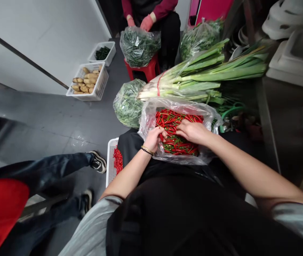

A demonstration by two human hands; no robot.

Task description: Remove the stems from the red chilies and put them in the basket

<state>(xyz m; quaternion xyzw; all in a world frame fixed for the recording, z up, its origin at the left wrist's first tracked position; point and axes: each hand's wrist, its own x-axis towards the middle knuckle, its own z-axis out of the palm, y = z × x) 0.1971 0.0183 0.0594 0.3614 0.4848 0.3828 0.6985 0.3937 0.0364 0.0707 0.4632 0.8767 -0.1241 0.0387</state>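
Note:
Red chili peppers with green stems fill a clear plastic bag that lies open on my lap. At the bag's left side, my left hand is closed with a red chili pepper between its fingers. My right hand reaches in from the right, its fingers bent down into the peppers; whatever is at its fingertips is hidden. Beside my left leg, a white basket holds loose red chili pieces.
Leeks and bagged greens lie just beyond. A co-worker's gloved hands touch another bag of greens on a red stool. Baskets of potato-like tubers and dark greens stand left. Someone's shoe is nearby.

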